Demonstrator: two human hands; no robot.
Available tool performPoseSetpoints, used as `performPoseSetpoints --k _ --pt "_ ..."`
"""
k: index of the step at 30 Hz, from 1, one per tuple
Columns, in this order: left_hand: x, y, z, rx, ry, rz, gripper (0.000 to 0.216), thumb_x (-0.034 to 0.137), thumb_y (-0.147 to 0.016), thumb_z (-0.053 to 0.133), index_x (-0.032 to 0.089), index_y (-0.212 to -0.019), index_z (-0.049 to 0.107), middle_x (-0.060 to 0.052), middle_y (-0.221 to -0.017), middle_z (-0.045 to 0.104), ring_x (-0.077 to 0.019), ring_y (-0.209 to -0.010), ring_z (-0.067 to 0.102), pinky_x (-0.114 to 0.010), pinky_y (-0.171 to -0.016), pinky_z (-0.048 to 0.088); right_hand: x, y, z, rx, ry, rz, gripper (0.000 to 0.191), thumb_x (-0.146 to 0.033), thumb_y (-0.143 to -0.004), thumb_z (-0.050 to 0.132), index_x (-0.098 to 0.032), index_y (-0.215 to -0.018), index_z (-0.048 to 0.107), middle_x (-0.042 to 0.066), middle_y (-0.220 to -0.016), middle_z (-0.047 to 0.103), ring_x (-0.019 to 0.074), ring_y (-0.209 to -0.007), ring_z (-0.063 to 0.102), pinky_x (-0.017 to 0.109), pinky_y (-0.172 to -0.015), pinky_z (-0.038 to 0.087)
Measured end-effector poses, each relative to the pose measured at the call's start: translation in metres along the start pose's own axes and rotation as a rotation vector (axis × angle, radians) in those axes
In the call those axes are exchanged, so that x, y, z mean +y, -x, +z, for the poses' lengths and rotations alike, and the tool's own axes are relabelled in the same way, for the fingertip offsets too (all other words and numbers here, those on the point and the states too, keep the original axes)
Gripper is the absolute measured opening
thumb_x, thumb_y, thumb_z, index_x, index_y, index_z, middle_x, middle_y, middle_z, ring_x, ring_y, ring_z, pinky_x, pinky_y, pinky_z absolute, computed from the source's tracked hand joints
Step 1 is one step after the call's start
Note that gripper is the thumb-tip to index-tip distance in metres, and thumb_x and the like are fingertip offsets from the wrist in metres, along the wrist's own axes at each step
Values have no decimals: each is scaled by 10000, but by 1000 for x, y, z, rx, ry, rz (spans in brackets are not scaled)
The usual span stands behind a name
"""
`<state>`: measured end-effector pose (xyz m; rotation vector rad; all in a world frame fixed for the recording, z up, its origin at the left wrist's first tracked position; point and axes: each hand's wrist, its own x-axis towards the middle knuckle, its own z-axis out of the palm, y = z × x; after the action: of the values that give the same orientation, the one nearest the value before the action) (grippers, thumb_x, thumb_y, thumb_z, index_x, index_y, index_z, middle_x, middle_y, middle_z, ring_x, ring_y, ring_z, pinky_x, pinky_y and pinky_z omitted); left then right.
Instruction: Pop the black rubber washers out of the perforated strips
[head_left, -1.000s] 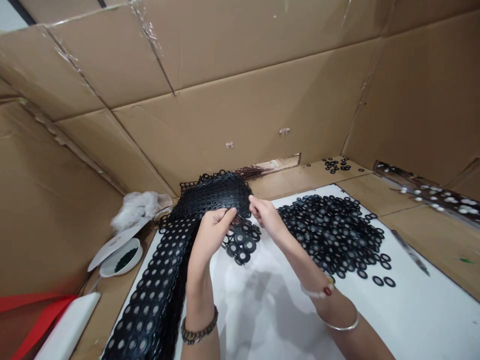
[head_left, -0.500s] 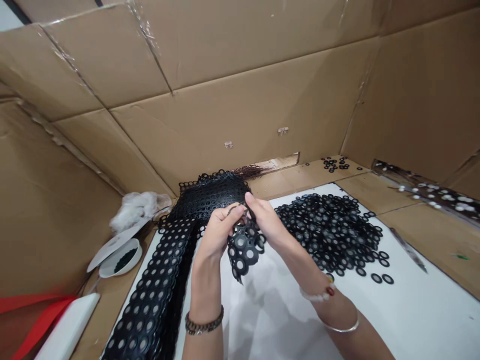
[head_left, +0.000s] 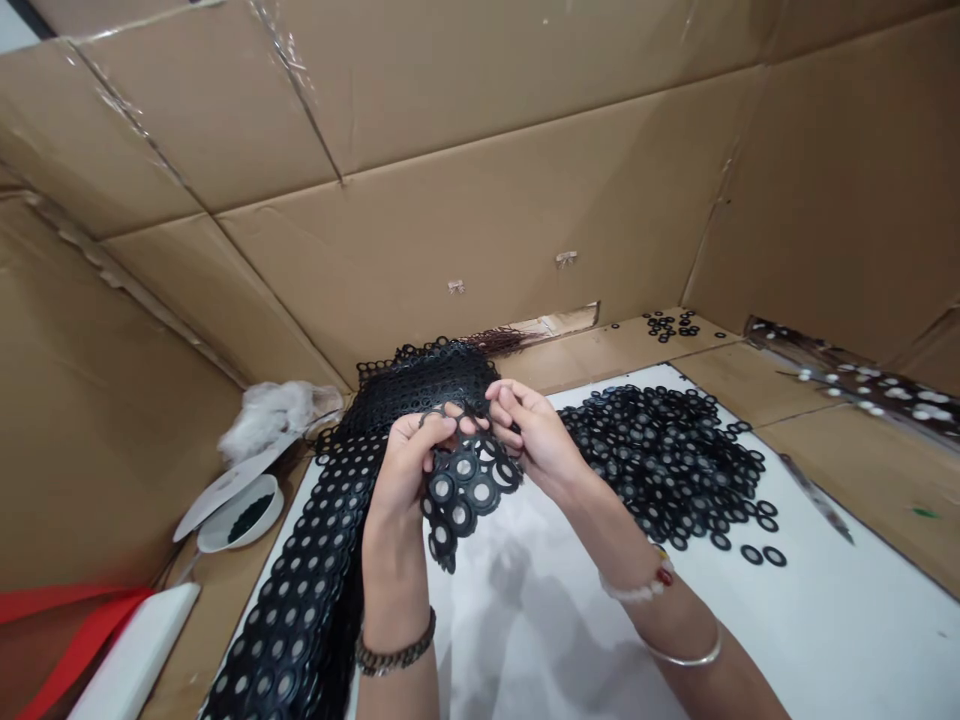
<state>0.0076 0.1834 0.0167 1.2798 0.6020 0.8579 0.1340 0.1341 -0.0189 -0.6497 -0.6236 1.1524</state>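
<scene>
I see a strip of joined black rings (head_left: 296, 590) along the left edge of the white board (head_left: 570, 610). The left hand (head_left: 397, 455) pinches a small ring piece (head_left: 461, 490), thumb against fingers, over the board's far part. The right hand (head_left: 546, 440) curls beside it; I can't tell whether it grips anything. Loose rings (head_left: 667, 455) heap near the far right corner.
</scene>
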Motion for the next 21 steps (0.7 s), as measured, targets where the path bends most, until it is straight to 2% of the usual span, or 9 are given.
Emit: performPoseSetpoints --k 2,4,6,9,14,18,21 --pt "-1 -1 1 -20 -14 14 376 184 -584 648 173 -318 383 0 -604 612 -128 -596 575 -216 -570 430 2 -1 -2 14 115 38 415 -574 -771 561 -197 -661 427 -107 -479 258 41 -354 149 182 -350 105" --pt "-2 -1 3 -52 -59 34 370 184 -599 640 171 -321 397 -6 -613 609 -129 -606 569 -212 -546 408 4 0 -3 25 284 49 525 -685 -773 448 -196 -591 383 -93 -463 261 52 -366 184 196 -367 127" --pt "-3 -1 5 -95 -128 63 357 186 -606 634 172 -320 421 -12 -596 595 -129 -602 546 -215 -537 390 5 2 -2 16 499 -17 586 -731 -775 369 -185 -562 407 -55 -483 366 73 -421 313 207 -409 211" --pt "-6 -2 8 -116 -211 64 332 196 -604 629 173 -324 452 -8 -549 558 -111 -534 469 -222 -493 350 8 6 3 35 730 -177 577 -680 -821 358 -173 -577 486 -11 -566 501 114 -560 456 225 -525 316" --pt "-9 -2 7 -131 -132 60 326 191 -623 607 165 -342 445 -2 -598 561 -90 -488 393 -223 -442 277 8 3 0 91 757 -235 552 -583 -886 297 -175 -555 466 -2 -557 507 124 -553 453 241 -541 329" --pt "-3 -1 1 -157 -202 78 354 173 -633 596 165 -332 410 -10 -584 571 -106 -533 458 -226 -492 330 3 -1 -8 20 722 -168 524 -589 -860 351 -177 -544 423 1 -545 497 124 -541 443 244 -515 325" --pt "0 0 1 -146 -177 54 359 171 -610 608 166 -328 387 -13 -589 577 -113 -556 490 -233 -542 371 1 1 -6 -20 598 -141 502 -608 -831 411 -174 -580 446 -2 -559 500 129 -554 469 241 -519 363"
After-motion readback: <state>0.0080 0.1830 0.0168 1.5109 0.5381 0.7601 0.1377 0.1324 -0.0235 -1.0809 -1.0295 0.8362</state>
